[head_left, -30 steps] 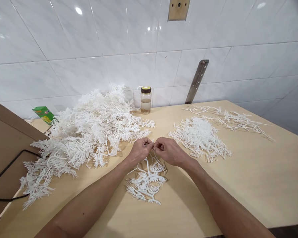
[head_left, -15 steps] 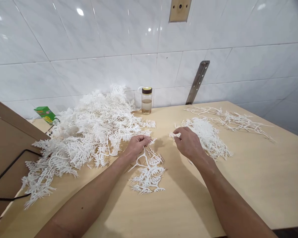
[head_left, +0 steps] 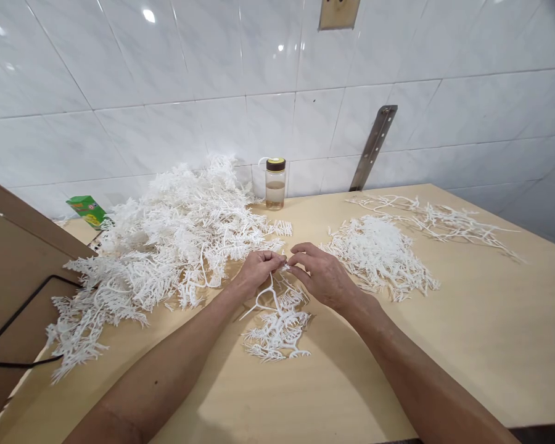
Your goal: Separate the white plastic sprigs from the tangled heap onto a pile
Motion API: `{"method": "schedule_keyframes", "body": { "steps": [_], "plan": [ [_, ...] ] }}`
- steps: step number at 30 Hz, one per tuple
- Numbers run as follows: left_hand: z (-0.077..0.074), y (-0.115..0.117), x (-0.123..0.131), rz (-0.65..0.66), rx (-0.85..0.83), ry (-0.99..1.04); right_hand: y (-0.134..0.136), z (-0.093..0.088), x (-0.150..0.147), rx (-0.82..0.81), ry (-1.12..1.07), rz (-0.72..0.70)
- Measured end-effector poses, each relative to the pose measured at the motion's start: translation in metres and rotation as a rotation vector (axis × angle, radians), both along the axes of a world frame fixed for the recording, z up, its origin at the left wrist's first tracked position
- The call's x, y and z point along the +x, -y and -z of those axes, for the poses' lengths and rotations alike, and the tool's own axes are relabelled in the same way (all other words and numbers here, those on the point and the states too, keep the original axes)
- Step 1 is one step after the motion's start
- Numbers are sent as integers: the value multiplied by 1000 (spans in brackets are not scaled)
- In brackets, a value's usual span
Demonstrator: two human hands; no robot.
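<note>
In the head view, my left hand (head_left: 259, 270) is closed, pinching the upper end of a white plastic branch with thin needle-like twigs. Below that hand, white branch pieces (head_left: 277, 330) lie on the table, their forked stem reaching up towards my fingers. My right hand (head_left: 322, 276) is beside the left, its thumb and fingertips slightly apart around the small white tip that sticks out of the left pinch. Whether they touch the tip is too small to tell. To its right lies a pile of short white sprigs (head_left: 382, 254).
A large heap of white plastic foliage (head_left: 166, 234) covers the left of the table (head_left: 481, 345). Bare white stems (head_left: 448, 222) lie at the back right. A bottle (head_left: 275, 188) stands by the tiled wall, and a green box (head_left: 87, 211) sits behind the heap. Brown board (head_left: 23, 259) rises at left.
My right hand has moved left from the sprig pile to the left hand's fingertips, and the sprig it held is no longer in it. My left hand keeps its pinch. The view has shifted slightly.
</note>
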State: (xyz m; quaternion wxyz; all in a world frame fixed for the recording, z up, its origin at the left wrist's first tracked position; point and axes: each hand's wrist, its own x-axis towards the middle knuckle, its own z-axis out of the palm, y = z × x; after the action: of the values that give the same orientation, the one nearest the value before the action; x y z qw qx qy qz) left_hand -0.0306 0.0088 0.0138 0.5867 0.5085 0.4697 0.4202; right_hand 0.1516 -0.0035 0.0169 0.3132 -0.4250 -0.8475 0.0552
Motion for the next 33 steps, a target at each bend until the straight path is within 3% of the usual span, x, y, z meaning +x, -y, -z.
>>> {"method": "schedule_keyframes", "body": {
  "steps": [8,11,14,16,19,23,33],
  "plan": [
    [4,-2,2,-39,91,-112,0,0,-7,-37,72,-50],
    [7,-6,0,-116,161,-190,7,-2,-13,-107,101,-83],
    [9,-10,-6,-235,186,-141,16,-10,-17,-202,33,-199],
    [9,-11,-10,-190,139,-75,18,-15,-14,-250,-62,-210],
    [8,-12,-13,-99,20,35,10,-17,0,-263,-233,-28],
    [10,-15,-14,-126,-19,116,-5,-12,19,-241,-350,184],
    [6,-10,-11,-24,-38,247,-22,6,42,-86,-57,448]
  ]
}}
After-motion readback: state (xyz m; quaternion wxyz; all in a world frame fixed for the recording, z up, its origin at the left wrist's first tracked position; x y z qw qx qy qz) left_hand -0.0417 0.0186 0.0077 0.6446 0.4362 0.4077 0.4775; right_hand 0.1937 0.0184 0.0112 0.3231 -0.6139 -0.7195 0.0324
